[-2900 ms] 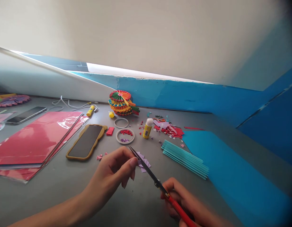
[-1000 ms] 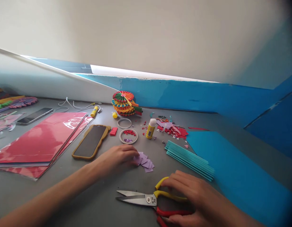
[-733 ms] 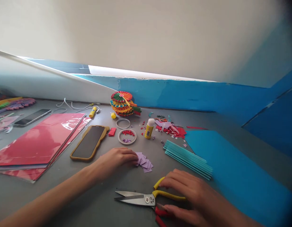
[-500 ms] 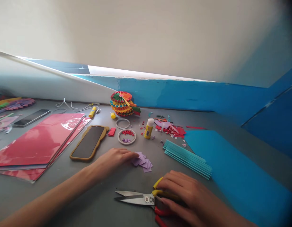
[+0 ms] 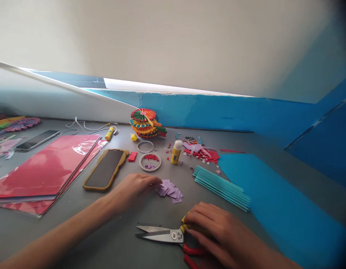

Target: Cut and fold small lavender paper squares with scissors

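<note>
Well, the left hand (image 5: 130, 192) lies low over the grey desk (image 5: 125, 239), and its fingers (image 5: 153, 182) stay together and nearly straight; their tips touch, or come just beside, the edge of a small heap of lilac paper pieces (image 5: 170, 192), which lies in front of the person, between both hands; the right hand (image 5: 214, 233) is on the pair of scissors (image 5: 161, 234) with yellow and red handles; its fingers (image 5: 201, 220) are curled around the yellow handle and seem clamped on it; the scissors lie flat on the desk, and the steel blades point to the left, a little apart.

Around this, a round ring (image 5: 139, 161) holding red and lilac bits lies above the lilac pieces, and a second ring (image 5: 137, 146) is behind it; a yellow glue bottle (image 5: 176, 153) stands upright beside red paper scraps (image 5: 202, 155); folded teal paper strips (image 5: 222, 188) lie next to a blue sheet (image 5: 273, 201); on the left are red sheets in plastic (image 5: 43, 168) and a phone in a mustard case (image 5: 105, 170); a pleated paper rosette stack (image 5: 143, 123) sits by the wall.
</note>
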Motion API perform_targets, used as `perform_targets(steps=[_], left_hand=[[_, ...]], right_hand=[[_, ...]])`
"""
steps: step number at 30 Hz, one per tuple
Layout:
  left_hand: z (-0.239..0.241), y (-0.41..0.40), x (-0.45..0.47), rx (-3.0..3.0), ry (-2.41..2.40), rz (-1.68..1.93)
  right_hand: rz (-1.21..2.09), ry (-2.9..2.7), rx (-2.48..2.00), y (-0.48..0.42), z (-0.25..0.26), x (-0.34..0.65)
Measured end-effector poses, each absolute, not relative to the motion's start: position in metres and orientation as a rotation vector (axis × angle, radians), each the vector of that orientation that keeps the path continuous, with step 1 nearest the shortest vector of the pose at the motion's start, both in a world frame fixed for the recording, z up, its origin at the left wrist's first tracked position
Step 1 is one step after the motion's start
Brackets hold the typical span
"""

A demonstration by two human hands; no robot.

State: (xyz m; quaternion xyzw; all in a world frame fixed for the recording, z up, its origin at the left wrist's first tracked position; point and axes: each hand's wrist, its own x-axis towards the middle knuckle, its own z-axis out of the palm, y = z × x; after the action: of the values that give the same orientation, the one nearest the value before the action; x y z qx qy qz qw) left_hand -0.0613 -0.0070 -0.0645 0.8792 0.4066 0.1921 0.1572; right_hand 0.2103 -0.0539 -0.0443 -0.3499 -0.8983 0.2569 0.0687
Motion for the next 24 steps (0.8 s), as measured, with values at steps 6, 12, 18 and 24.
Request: perform_targets(steps=[6,12,18,24], left_hand=[[-0.053,-0.018,-0.048,2.005,1.121,0.787],[-0.054,-0.037,-0.029,1.607,0.874,0.728],[-0.059,-0.041,-0.024,1.415,0.878,0.706],[-0.064,-0.043,-0.022,1.194,0.824,0.618]], right_hand=[[0.759,-2.426,-1.017,-0.053,-0.053,0.211],[0.860,-2.228,-0.943,-0.057,-0.055,0.205],[0.937,-2.217,-0.830,-0.059,-0.061,0.205],[0.752,-2.261,-0.709,-0.058,-0.060,0.205]])
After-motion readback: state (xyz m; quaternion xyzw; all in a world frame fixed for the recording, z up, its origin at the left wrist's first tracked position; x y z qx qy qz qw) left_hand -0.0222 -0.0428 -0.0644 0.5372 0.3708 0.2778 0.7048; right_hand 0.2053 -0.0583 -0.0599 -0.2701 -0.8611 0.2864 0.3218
